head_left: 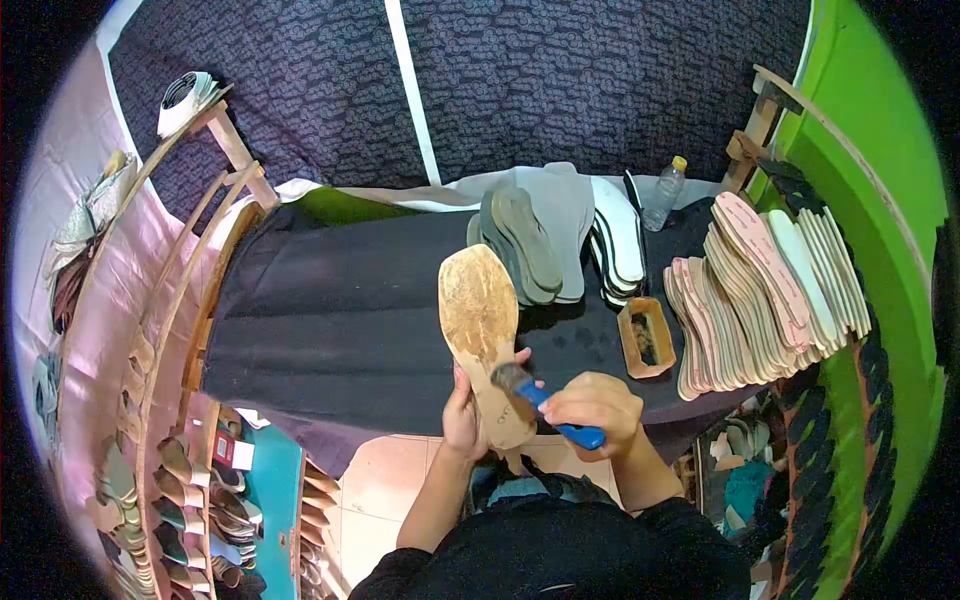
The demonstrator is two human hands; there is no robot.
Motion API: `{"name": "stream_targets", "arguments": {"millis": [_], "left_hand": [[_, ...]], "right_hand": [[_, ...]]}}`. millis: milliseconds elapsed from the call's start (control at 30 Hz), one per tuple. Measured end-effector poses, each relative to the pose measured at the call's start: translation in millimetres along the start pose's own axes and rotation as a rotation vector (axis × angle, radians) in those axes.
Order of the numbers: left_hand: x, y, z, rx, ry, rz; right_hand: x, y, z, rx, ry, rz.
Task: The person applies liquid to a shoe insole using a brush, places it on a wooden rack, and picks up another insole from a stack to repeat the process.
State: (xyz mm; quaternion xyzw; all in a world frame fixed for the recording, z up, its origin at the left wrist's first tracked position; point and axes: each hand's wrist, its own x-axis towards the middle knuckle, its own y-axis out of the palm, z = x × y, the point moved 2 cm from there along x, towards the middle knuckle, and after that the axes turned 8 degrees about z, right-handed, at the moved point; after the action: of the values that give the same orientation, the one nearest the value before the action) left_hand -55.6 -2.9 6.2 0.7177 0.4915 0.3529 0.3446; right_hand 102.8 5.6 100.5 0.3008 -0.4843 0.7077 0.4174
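A tan insole (478,310), stained brown over its wide front half, is held up by my left hand (463,415). My left thumb lies along its near edge, and the fingers curl round from behind it. In my right hand (598,408) is a brush with a blue handle (575,430). Its dark bristles (510,377) lie over the narrow middle of the insole. A small wooden box (647,338) with dark stuff inside stands to the right of my hands on the black-covered table (340,310).
Grey sole shapes (530,240) and white ones (617,235) are piled behind the insole. Stacks of pink and cream insoles (745,290) fill the table's right side. A clear bottle with a yellow cap (663,195) stands at the back. Racks of shoe parts (180,490) flank the left.
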Motion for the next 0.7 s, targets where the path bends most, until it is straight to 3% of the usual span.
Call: {"name": "stream_targets", "arguments": {"millis": [33,133,233,300,400,567,633,667,700], "left_hand": [[0.4,-1.5,-0.6,-0.001,-0.002,-0.001],[0.4,-5.4,-3.4,0.003,0.026,0.052],[-1.5,-8.5,-4.1,0.007,0.032,0.002],[-2.4,-11.9,-3.2,0.007,0.021,0.029],[-2.2,-12.0,-1.0,-0.009,0.001,0.036],[-1.8,-10.2,2.2,0.001,-0.031,0.023],[-1.6,-9.1,1.5,0.016,-0.037,0.032],[-1.3,-9.3,0.8,0.017,-0.033,0.030],[-1.9,-9.5,0.4,0.018,-0.028,0.027]], "right_hand": [[-3.3,-2.1,0.1,0.039,-0.002,0.035],[-21.2,-35.8,-16.6,-0.078,-0.095,-0.139],[-42.5,-57.5,-19.8,-0.208,0.270,-0.581],[-59.0,-78.6,-33.1,-0.426,0.502,-0.566],[-74.6,-89.2,-55.1,-0.632,0.674,-0.436],[-98.1,-81.9,-82.6,-0.671,0.795,-0.265],[-100.6,-78.9,-86.6,-0.662,0.960,-0.226],[-97.5,-78.6,-83.0,-0.674,0.831,-0.261],[-97.6,-77.5,-84.9,-0.670,0.830,-0.257]]}}
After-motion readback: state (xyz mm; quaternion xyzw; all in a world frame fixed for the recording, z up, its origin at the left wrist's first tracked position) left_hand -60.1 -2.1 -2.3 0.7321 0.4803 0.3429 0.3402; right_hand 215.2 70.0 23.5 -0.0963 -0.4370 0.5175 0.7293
